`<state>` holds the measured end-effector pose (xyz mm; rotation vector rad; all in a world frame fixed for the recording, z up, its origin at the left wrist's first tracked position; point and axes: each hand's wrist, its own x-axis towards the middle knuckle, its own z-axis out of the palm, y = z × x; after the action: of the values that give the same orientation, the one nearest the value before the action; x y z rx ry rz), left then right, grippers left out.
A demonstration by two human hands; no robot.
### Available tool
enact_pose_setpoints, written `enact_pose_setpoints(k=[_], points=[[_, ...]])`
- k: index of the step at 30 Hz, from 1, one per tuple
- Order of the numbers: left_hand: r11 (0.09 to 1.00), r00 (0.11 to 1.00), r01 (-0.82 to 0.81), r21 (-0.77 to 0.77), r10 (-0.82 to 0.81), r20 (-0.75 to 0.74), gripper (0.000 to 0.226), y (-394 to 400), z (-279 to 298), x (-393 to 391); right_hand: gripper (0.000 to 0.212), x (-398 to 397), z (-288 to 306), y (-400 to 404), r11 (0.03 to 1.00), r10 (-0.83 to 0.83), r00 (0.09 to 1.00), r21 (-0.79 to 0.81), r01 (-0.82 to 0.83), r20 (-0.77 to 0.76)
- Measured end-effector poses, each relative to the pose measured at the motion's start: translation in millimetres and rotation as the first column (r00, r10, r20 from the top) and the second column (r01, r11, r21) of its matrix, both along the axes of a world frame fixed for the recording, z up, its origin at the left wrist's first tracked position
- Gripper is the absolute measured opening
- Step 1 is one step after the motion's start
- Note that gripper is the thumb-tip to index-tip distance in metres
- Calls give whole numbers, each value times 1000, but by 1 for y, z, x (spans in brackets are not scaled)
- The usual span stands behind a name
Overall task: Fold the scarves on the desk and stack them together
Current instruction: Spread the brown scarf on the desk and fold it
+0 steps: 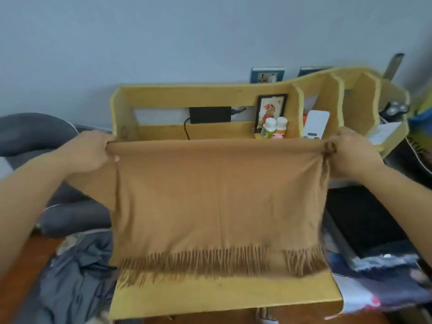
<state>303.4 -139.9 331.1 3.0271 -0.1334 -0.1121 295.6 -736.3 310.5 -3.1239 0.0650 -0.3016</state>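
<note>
Head view | left hand (90, 152) grip: pinching tan scarf (217, 202) top corner | right hand (355, 153) grip: pinching opposite corner | scarf hangs taut between grips, fringe (210, 260) below, over yellow worktop (224, 295)

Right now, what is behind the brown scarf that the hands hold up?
Behind the brown scarf stands the yellow wooden desk; its shelf back, a black adapter and two bottles show above. The desktop behind is hidden.

Looks like a home, likely a bedroom corner: small yellow wooden tabletop (224, 298) with shelf compartments (327, 94), framed picture (271, 111), two small bottles (274, 127), wall sockets (267, 74), rumpled grey clothing (77, 277) alongside.
</note>
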Motion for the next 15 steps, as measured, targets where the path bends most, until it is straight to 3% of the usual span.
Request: enact_pose_setpoints(k=[5, 8, 12, 13, 15], points=[[997, 980, 43, -58, -31, 194, 6, 4, 39, -45, 26, -36, 21, -13, 978, 203, 930, -13, -209, 306], [997, 975, 49, -66, -33, 221, 27, 1, 8, -80, 33, -63, -4, -22, 958, 284, 894, -82, -273, 347], [999, 996, 18, -47, -14, 86, 28, -10, -90, -133, 18, -107, -72, -23, 920, 386, 892, -161, -356, 233], [1000, 1000, -9, -29, 10, 21, 29, -17, -121, -148, 13, -118, -98, -24, 915, 392, 907, -162, -368, 155], [998, 991, -60, 16, 62, -123, 17, -28, -180, -177, 27, -137, -148, -26, 930, 334, 940, -141, -340, -65]])
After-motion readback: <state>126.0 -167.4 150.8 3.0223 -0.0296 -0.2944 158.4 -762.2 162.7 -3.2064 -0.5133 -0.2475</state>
